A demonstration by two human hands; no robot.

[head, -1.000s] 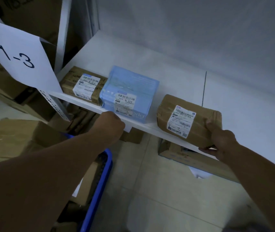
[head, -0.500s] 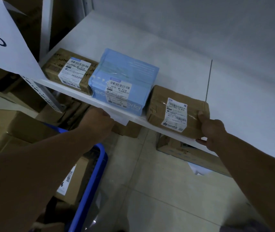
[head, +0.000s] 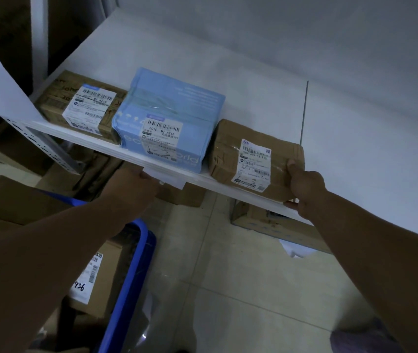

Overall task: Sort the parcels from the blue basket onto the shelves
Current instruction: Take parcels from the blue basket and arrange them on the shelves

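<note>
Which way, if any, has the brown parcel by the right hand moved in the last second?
Yes: the brown parcel slid left along the shelf, closing its gap to the blue parcel; the right hand grips it.

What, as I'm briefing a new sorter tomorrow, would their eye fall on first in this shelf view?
The light blue plastic-wrapped parcel stands out, mid-row on the white shelf between the left brown cardboard parcel and the right brown cardboard parcel. The right hand grips that right parcel's end at the shelf's front edge. Below left, the blue plastic basket shows its rim by the floor.
</note>
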